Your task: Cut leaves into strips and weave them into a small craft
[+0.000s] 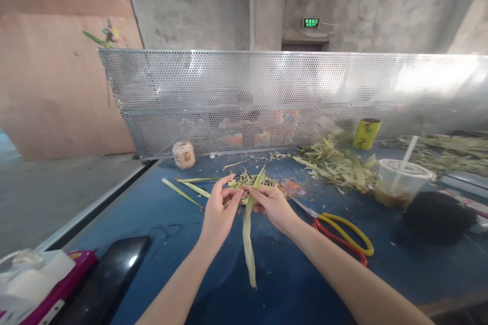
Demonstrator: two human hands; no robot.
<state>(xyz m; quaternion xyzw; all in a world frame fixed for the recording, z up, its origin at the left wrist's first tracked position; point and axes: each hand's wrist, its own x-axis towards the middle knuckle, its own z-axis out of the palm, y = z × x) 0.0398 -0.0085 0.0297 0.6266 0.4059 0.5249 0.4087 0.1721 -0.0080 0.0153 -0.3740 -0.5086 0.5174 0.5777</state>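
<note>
A long, pale green strip of dried leaf, like corn husk (248, 249), hangs down over the blue tabletop. Its upper end passes between the thumb and fingers of my right hand (272, 205), which pinches it. My left hand (221, 205) meets it from the other side, thumb and fingertips closed at the strip's edge; the exact grip is partly hidden. Behind my fingers lies a small heap of shredded leaf bits (247, 179). Scissors (343, 236) with one yellow and one red handle rest beside my right forearm, blades towards the heap.
Several cut leaf strips (183, 194) and a roll of twine or tape (183, 155) lie left. Rightward are a leaf pile (339, 165), a yellow can (366, 133), a drink cup with straw (402, 183) and a black object (438, 217). A black phone-like slab (114, 274) sits front left.
</note>
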